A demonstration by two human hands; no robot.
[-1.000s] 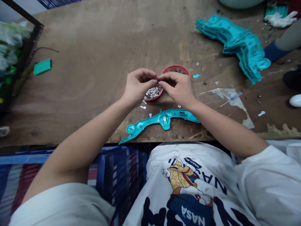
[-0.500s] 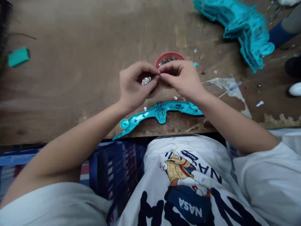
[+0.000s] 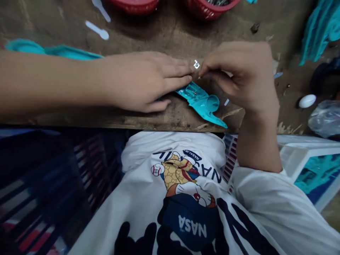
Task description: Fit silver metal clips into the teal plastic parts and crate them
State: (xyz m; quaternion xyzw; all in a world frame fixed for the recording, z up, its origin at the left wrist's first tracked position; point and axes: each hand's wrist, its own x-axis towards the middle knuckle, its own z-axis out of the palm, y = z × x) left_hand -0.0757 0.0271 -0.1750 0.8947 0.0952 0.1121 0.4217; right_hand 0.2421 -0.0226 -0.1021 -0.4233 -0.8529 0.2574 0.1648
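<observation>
A long teal plastic part point(image 3: 202, 101) lies along the front edge of the wooden table point(image 3: 79, 118), and its other end shows at the left point(image 3: 61, 51). My left hand point(image 3: 140, 81) lies flat on it, palm down, pressing it to the table. My right hand point(image 3: 244, 74) is curled just to the right, thumb and forefinger pinched at a small silver metal piece point(image 3: 196, 64) that sits between the fingertips of both hands, over the teal part.
Two red baskets point(image 3: 132, 5) point(image 3: 209, 9) stand at the top edge, with white plastic bits point(image 3: 98, 32) beside them. More teal parts point(image 3: 318, 28) lie at the top right. A white oval object point(image 3: 306, 101), a plastic bag point(image 3: 325, 117) and a white crate point(image 3: 292, 159) are at the right.
The view has dropped and closed in. Both hands came down from in front of the red basket to the teal part; my left hand now lies flat on it.
</observation>
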